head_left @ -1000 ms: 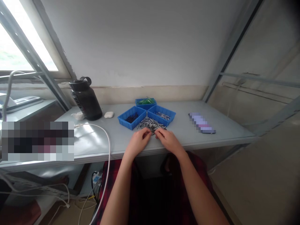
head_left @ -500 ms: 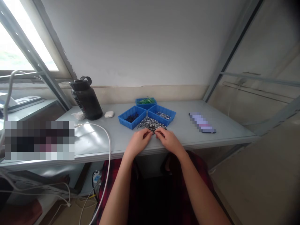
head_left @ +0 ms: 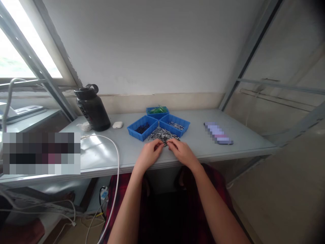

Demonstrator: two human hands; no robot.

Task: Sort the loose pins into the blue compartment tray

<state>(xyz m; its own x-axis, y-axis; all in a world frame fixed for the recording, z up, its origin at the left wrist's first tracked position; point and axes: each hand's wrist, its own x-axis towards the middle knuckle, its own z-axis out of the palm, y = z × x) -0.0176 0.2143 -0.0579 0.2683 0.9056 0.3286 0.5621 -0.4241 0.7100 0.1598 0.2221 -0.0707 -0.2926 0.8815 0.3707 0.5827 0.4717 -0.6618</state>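
Observation:
At the near edge of a pile of thin metal pins [head_left: 162, 133], my left hand [head_left: 150, 152] is closed in a pinch. My right hand [head_left: 182, 151] faces it, thumb and fingers also pressed together. The fingertips are a little apart, and whatever they hold is too small to make out. Behind the pile on the left, a blue bin [head_left: 135, 134] contains small dark pieces [head_left: 142, 128]. To the right, a second blue bin [head_left: 186, 128] has more metal pins [head_left: 176, 125] in it. A third blue bin [head_left: 157, 115] at the back holds green pieces [head_left: 159, 109].
A dark water bottle [head_left: 93, 110] and a white earbud case [head_left: 117, 125] stand left of the bins. A phone [head_left: 218, 133] lies to the right. One white cable [head_left: 118, 159] hangs over the table's front edge [head_left: 215, 156]. Metal posts [head_left: 245, 73] frame the table.
My hands stay pinched at the pile with only slight finger movement; the fingertips look a touch farther apart. The whole view has shifted slightly.

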